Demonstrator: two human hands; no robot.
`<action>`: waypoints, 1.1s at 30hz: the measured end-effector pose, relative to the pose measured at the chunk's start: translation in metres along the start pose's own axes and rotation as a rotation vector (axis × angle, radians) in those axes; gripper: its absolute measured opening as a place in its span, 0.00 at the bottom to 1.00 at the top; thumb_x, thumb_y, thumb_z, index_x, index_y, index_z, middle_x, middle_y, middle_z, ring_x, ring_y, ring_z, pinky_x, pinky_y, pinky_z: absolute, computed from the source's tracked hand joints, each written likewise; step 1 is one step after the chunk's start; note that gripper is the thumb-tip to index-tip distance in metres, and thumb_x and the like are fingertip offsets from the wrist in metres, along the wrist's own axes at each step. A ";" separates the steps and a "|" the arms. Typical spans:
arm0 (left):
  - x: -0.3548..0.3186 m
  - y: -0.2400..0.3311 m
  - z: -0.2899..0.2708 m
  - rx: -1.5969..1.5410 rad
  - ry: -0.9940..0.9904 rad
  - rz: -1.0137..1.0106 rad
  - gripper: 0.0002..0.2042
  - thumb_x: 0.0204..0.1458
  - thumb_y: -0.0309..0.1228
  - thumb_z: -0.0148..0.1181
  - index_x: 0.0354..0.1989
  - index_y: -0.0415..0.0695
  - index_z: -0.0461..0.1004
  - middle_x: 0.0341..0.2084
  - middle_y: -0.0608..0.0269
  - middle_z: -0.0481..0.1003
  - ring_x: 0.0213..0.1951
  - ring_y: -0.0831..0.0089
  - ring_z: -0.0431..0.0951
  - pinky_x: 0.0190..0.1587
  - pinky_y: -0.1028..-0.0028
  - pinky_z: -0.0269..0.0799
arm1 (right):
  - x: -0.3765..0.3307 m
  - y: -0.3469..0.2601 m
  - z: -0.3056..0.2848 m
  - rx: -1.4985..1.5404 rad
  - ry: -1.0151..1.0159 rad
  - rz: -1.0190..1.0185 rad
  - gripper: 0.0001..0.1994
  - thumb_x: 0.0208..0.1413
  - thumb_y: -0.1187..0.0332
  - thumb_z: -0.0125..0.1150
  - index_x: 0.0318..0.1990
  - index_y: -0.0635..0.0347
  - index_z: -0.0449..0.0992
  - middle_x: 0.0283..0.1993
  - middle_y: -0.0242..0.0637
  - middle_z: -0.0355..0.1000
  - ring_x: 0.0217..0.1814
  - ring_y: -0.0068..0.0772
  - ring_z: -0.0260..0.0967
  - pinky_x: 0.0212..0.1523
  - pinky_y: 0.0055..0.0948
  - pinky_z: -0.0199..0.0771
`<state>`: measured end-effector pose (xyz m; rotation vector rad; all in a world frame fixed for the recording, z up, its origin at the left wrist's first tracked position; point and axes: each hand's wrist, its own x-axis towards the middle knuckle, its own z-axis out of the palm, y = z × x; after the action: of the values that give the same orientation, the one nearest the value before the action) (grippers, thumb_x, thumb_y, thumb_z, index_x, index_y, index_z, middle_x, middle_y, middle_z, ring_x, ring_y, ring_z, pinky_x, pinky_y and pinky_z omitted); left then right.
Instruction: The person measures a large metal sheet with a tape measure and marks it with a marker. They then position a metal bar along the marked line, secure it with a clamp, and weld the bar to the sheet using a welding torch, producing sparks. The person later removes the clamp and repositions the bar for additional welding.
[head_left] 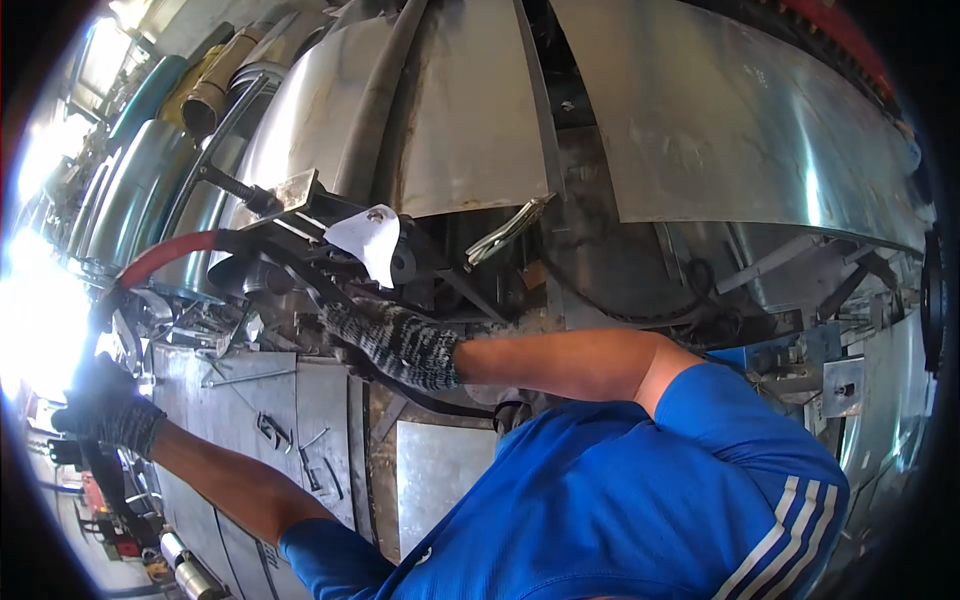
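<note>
My left hand (110,408), in a dark knitted glove, is closed around a thick red-and-black cable (170,252) at the far left; its fingers are partly lost in shadow against the glare. My right hand (390,342), in a black-and-white knitted glove, is near the middle, its fingers wrapped round a black length of cable (290,258). The cable arcs between the two hands. Just beyond my right hand is a bright white, curved piece (368,240). Beside it, a screw clamp (245,190) with a long threaded rod is fixed near the sheet's edge.
Large curved metal sheets (710,130) fill the far side. Locking pliers (510,232) grip a sheet edge. Several rolled metal cylinders (140,190) stand at the far left. A metal-topped bench (235,400) at near left carries hand tools (318,465).
</note>
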<state>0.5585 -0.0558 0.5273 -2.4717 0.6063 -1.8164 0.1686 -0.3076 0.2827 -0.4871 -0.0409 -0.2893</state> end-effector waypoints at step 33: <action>0.152 0.306 0.122 -2.265 -0.620 -0.163 0.26 0.63 0.41 0.63 0.66 0.42 0.68 0.55 0.54 0.77 0.54 0.66 0.80 0.61 0.67 0.75 | 0.125 -0.055 0.021 -0.227 0.205 -0.442 0.13 0.70 0.57 0.56 0.45 0.58 0.74 0.35 0.35 0.77 0.34 0.28 0.77 0.37 0.30 0.81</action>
<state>0.6176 -0.4126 0.5547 -2.9854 3.4650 0.9085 0.2733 -0.3776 0.3401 -0.6701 0.0861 -0.7816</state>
